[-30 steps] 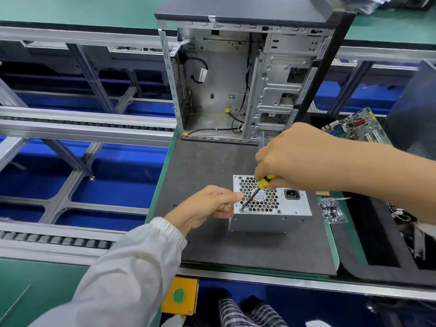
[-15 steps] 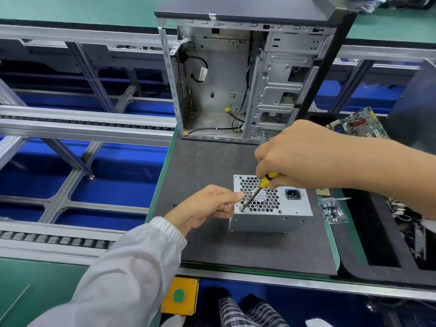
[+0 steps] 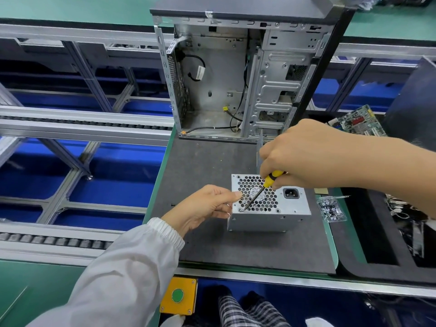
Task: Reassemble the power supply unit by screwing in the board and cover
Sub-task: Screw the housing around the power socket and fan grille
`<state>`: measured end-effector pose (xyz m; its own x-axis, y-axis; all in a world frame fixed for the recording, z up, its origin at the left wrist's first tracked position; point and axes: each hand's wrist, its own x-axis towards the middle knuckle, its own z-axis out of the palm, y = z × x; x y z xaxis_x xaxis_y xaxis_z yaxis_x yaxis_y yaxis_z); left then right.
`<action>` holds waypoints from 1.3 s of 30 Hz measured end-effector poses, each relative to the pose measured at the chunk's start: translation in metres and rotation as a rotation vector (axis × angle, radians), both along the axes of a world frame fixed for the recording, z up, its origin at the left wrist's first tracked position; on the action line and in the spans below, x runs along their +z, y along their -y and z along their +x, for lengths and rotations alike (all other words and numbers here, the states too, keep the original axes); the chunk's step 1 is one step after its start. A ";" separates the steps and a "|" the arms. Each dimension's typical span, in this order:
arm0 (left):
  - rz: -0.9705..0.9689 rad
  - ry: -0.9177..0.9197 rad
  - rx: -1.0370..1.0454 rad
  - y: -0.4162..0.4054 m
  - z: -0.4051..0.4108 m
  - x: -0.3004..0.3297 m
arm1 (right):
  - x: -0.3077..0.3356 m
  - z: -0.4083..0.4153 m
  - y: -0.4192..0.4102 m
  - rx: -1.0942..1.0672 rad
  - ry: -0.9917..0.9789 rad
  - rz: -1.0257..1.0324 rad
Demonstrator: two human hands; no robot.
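A grey metal power supply unit (image 3: 287, 215) stands on the dark mat (image 3: 207, 161), its honeycomb grille and black power socket facing up. My right hand (image 3: 302, 156) grips a yellow-handled screwdriver (image 3: 271, 179). The shaft slants down-left across the grille, and its tip sits on a screw (image 3: 241, 210) at the grille's near left corner. My left hand (image 3: 207, 206) holds the unit's left side, thumb on the top edge and fingers curled against the side wall.
An open computer case (image 3: 247, 74) stands at the back of the mat. A clear bag of screws (image 3: 331, 208) lies right of the unit. A green circuit board (image 3: 358, 121) lies at the far right beside a black foam tray (image 3: 377, 232). A yellow button box (image 3: 178, 296) hangs below the table edge.
My right hand has turned slightly on the screwdriver handle while the tip stays on the same corner screw. My left hand and the unit have not moved.
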<state>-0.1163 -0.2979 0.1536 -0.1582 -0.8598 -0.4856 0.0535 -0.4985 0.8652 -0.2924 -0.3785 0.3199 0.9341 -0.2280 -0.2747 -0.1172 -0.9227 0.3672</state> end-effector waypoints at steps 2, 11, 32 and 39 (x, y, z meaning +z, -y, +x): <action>0.002 -0.002 0.002 0.000 0.000 0.000 | 0.001 -0.001 0.000 -0.002 0.013 0.010; 0.017 0.026 0.032 0.001 -0.001 0.002 | 0.002 -0.001 0.001 -0.002 0.039 0.021; 0.021 0.010 0.001 0.002 0.000 0.001 | 0.002 0.003 0.000 0.001 0.031 0.000; 0.011 0.012 0.011 0.001 -0.001 0.001 | -0.001 0.004 -0.001 0.010 0.034 -0.001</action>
